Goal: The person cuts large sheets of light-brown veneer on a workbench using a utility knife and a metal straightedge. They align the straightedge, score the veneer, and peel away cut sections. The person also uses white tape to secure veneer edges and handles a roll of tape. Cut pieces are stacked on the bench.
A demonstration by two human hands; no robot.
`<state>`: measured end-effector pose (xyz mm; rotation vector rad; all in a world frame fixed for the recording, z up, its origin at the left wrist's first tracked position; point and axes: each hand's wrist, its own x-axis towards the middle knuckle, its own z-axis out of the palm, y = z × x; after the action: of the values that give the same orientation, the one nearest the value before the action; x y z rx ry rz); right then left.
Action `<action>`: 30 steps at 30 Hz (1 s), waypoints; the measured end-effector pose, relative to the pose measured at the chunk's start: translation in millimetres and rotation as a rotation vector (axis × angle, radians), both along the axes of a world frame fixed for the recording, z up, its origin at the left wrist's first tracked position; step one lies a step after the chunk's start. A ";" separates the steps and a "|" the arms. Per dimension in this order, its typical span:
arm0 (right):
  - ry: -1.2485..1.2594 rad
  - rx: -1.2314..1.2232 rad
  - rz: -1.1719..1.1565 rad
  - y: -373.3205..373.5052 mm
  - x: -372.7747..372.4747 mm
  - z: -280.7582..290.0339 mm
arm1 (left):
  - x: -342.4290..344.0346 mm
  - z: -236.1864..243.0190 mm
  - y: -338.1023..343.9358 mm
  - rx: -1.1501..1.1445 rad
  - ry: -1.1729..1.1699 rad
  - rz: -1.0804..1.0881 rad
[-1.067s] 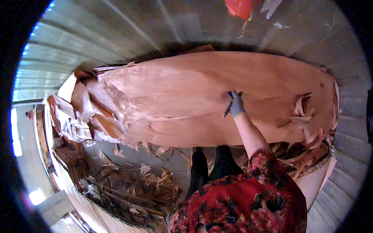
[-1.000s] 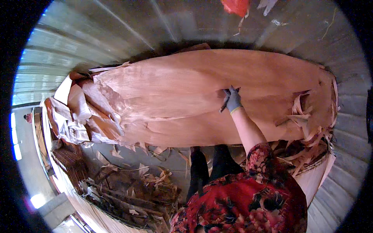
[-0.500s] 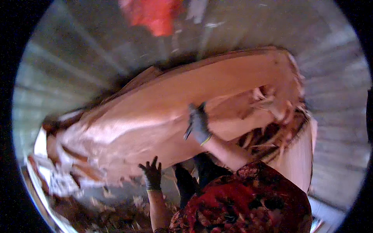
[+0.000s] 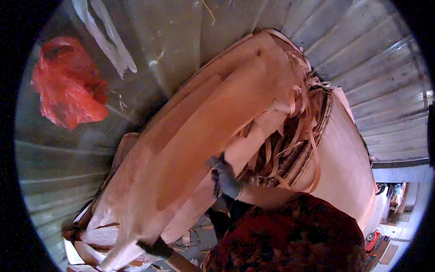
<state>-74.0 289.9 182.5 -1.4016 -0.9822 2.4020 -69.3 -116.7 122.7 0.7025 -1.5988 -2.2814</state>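
A large reddish-brown sheet of wood veneer lies slantwise over a stack of similar sheets. At its lower end, my left hand, in a dark glove, closes on the sheet's near edge, with the fingertips partly hidden. My right hand, in a grey glove, is over the sheet's near edge around the middle of the stack. Its fingers are closed on a small dark tool, whose kind is too blurred to make out.
Beside the stack, curled veneer strips fill a gap before another pale stack. Corrugated metal wall stands behind. A red plastic bag and a white strip are at the upper left. Scraps lie near my feet.
My view has turned, so the stack now slants more steeply and the red bag shows fully. My left hand, spread before, has come to the sheet's lower edge. The right hand still holds the tool.
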 end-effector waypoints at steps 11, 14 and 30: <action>0.060 -0.292 0.092 114.2 20.4 -69.9 | 92.5 69.9 -38.3 0.141 -0.213 0.261; 0.305 -0.149 0.118 148.1 51.5 -133.3 | 105.5 100.9 -34.1 0.177 -0.162 0.280; 0.534 0.538 0.433 18.9 50.0 279.0 | 209.4 300.7 -155.4 -0.766 0.394 0.451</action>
<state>-24.0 308.9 461.4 -0.3624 -1.7072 2.3023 140.1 -272.1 423.3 0.3300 -1.7045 -1.2425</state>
